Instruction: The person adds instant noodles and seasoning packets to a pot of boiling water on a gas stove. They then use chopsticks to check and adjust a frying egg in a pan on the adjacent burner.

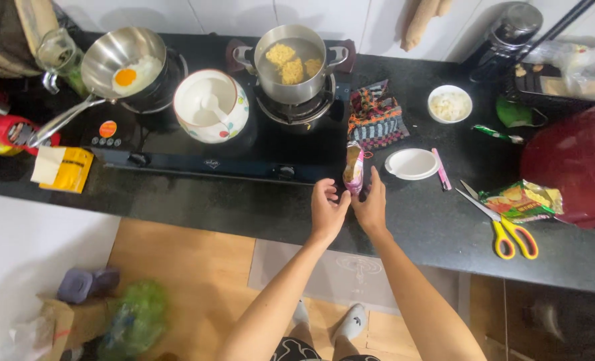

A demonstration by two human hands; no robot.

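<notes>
Small glossy pink-and-yellow plastic sachet [353,168] — crinkled film. At 11 o'clock, shiny steel pot [290,63]; at 3 o'clock, matt white plastic lid [411,164]. Speckled black stone counter [244,207] — polished.

Bare forearms, dark patterned shorts, white socks [354,321].

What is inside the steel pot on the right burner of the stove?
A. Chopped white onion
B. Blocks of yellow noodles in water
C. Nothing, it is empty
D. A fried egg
B: the steel pot holds several yellow noodle blocks lying in water, while the egg sits in the frying pan on the left burner.
</notes>
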